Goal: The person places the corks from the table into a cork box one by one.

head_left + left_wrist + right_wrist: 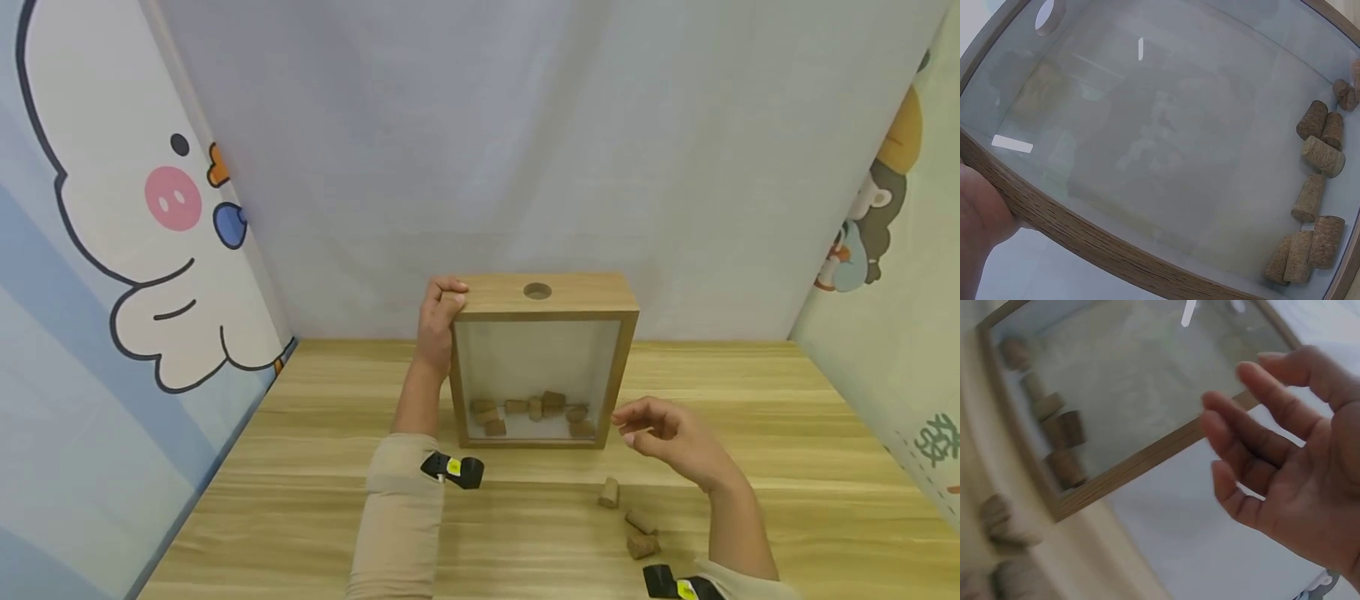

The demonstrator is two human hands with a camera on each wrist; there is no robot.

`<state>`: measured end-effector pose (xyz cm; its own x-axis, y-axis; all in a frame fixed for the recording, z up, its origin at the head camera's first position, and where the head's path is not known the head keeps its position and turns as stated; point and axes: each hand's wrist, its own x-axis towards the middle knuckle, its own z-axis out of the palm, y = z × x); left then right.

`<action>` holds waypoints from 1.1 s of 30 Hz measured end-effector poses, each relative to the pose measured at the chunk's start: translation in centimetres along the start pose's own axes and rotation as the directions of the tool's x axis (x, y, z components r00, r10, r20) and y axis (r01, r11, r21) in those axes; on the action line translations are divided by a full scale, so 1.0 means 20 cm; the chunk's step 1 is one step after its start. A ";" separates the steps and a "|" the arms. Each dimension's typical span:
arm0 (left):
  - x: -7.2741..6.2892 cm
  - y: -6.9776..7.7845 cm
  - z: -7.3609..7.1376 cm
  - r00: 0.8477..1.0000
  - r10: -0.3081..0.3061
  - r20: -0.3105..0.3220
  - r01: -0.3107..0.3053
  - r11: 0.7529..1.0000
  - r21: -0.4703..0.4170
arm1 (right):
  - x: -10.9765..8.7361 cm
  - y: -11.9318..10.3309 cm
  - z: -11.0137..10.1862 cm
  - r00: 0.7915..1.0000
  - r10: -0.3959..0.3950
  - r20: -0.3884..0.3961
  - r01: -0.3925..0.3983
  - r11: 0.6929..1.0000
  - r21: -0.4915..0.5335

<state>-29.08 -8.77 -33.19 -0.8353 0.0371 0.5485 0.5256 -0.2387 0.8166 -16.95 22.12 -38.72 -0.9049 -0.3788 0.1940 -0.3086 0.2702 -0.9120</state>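
A wooden box frame (628,367) with a clear front stands upright on the table, a round hole (537,291) in its top. Several corks (1324,156) lie inside along its bottom. My left hand (439,321) grips the box's upper left corner, thumb and fingers around the edge. Beside the box's lower right side is my right hand (671,433), its fingers loosely bent with nothing between them. Three loose corks (609,492) lie on the table in front of the box, below the right hand.
The table (300,500) has a light wood grain. Behind the box hangs a pale curtain (450,150). Printed cartoon panels stand on both sides, with a white figure (97,167) on the left one.
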 end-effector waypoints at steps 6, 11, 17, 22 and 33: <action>0.00 0.00 0.00 1.000 0.020 -0.002 -0.020 1.000 0.011 | -0.08 0.12 0.09 0.987 0.003 -0.161 -0.013 0.998 -0.059; 0.00 0.00 0.00 1.000 0.027 -0.010 -0.027 1.000 0.007 | -0.12 0.20 0.13 0.966 0.077 -0.246 -0.107 0.988 -0.112; 0.00 0.01 0.00 1.000 0.020 -0.010 -0.020 1.000 -0.007 | -0.18 0.28 0.20 0.944 0.220 -0.246 -0.259 0.956 -0.136; 0.00 0.01 0.00 0.999 0.035 -0.006 -0.035 0.999 0.002 | -0.18 0.31 0.24 0.937 0.284 -0.202 -0.321 0.930 -0.182; -0.01 0.02 -0.01 1.000 0.025 -0.009 -0.025 1.000 0.005 | -0.17 0.26 0.25 0.927 0.292 -0.236 -0.349 0.902 -0.255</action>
<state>-28.82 -9.10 -32.98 -0.8232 0.0226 0.5673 0.5472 -0.2347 0.8034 -14.02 20.29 -45.93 -0.9980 -0.0637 -0.0009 -0.0376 0.6016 -0.7979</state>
